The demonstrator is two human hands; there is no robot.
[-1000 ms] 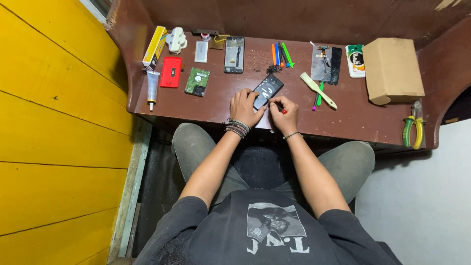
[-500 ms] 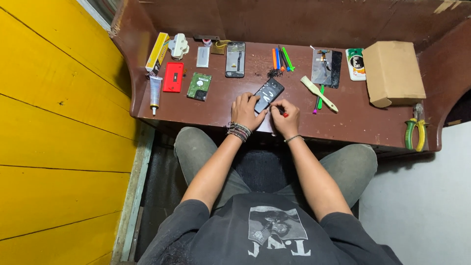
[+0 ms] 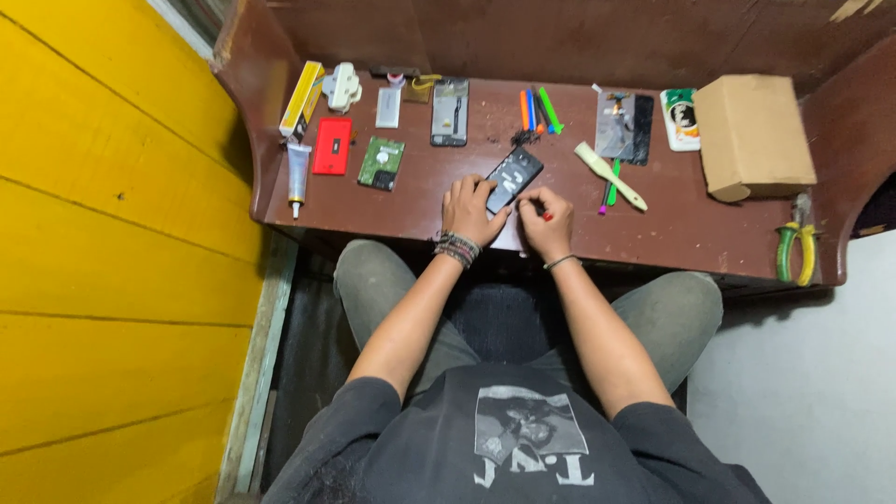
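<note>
Brown wooden desk (image 3: 420, 201) seen from above, with a seated person's two hands at its near edge. A dark phone (image 3: 513, 177), lying tilted, sits at the middle of the desk. The left hand (image 3: 471, 210) rests just left of the phone, fingers loosely spread, fingertips touching its lower edge. The right hand (image 3: 544, 222), just below and right of the phone, has its fingers curled shut around a small red-tipped tool (image 3: 544, 216). Left of the phone lie a green circuit board (image 3: 382, 163) and a red case (image 3: 332, 146). Right of the phone are a cream brush (image 3: 611, 175), a cardboard box (image 3: 754, 137) and yellow-handled pliers (image 3: 795, 250).
</note>
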